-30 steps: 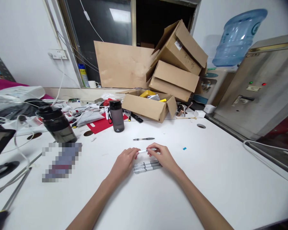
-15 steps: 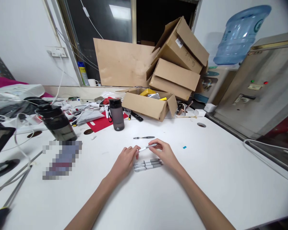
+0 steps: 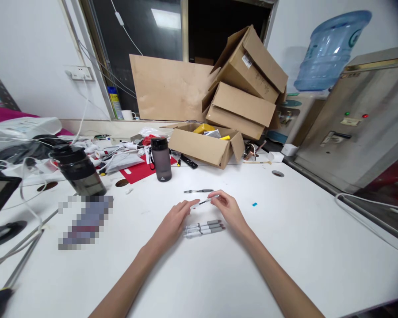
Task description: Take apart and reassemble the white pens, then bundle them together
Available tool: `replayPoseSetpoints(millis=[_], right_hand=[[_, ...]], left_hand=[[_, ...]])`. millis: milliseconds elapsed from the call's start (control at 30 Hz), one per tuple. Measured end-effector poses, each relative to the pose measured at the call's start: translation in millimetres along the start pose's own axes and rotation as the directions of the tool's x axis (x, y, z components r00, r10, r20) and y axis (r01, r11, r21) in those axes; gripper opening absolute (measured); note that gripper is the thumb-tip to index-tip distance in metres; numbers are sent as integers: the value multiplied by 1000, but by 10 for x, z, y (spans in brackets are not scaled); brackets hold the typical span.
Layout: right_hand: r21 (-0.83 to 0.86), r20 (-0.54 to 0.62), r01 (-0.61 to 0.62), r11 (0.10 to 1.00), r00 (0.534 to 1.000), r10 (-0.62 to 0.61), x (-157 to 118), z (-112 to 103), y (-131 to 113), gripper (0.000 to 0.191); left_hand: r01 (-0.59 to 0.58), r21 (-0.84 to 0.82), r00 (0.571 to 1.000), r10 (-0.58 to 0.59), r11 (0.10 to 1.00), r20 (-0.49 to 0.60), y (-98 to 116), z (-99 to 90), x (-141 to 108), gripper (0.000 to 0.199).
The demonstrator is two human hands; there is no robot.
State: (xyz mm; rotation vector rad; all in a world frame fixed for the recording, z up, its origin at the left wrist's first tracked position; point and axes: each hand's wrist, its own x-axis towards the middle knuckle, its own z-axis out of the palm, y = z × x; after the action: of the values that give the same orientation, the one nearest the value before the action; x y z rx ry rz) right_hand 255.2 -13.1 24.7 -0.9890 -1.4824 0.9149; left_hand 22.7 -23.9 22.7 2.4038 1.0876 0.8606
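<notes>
Between my hands is a pen (image 3: 204, 202), pulled partly apart so that a thin dark length shows in its middle. My left hand (image 3: 173, 221) is closed on its white left end with thumb and fingertips. At the other end, my right hand (image 3: 228, 209) pinches the pen's right part, mostly covered by the fingers. Just below, several white and grey pens (image 3: 204, 229) lie side by side on the table. A dark clear-barrelled pen (image 3: 198, 191) lies by itself beyond my hands.
On the white table (image 3: 301, 247) lies a small blue scrap (image 3: 254, 204) to the right. A dark bottle (image 3: 161, 161) and an open cardboard box (image 3: 202, 143) stand behind. To the left are a larger black bottle (image 3: 81, 172), a blurred-out patch (image 3: 88, 223) and cables.
The pen in my hands has come apart in the middle, exposing a dark thin section. My right hand has shifted slightly; the pens on the table stay put.
</notes>
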Motion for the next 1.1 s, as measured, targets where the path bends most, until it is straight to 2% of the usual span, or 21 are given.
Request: replayPoseSetpoints(millis=[200, 700, 867, 1100], right_hand=[[-3, -61, -15, 1000, 998, 15, 29, -44, 35, 19], [29, -167, -90, 996, 982, 93, 73, -160, 42, 23], [-54, -109, -121, 991, 988, 114, 8, -52, 18, 29], [-80, -13, -111, 991, 994, 111, -52, 75, 10, 35]], left_hand=[[-32, 70, 999, 31, 997, 11, -1, -24, -6, 63], [-32, 141, 999, 32, 989, 2, -26, -45, 4, 64], [-44, 169, 999, 44, 985, 2, -18, -37, 16, 66], [-41, 171, 999, 37, 984, 27, 9, -44, 21, 61]])
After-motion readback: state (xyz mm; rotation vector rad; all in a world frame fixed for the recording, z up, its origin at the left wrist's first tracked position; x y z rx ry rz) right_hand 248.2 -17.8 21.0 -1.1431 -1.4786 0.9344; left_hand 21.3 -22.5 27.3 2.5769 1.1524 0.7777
